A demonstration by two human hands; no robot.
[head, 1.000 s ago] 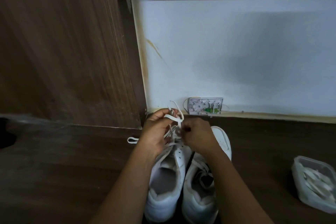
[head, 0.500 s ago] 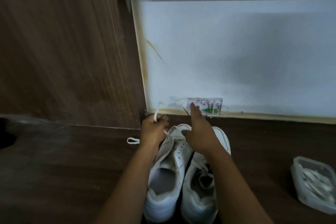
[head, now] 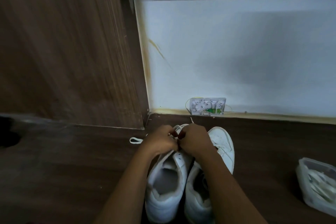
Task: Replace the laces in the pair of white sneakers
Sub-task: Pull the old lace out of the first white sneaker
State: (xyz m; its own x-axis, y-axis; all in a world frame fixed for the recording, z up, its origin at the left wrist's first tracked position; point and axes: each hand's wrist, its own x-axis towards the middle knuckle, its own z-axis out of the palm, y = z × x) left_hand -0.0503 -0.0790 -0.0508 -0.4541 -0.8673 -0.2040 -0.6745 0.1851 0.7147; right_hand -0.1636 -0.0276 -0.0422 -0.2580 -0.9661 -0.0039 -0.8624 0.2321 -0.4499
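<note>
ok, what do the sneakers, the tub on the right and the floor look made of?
Sneakers: smooth matte white leather or synthetic, can't tell which; punched holes in the toe. Tub: translucent plastic, pale contents show through its wall. Floor: dark wood-grain surface with low sheen, real wood or laminate unclear.

matt white leather-look sneakers (head: 166, 183), dark wood-grain floor (head: 72, 169), clear plastic tub (head: 318, 183)
</note>
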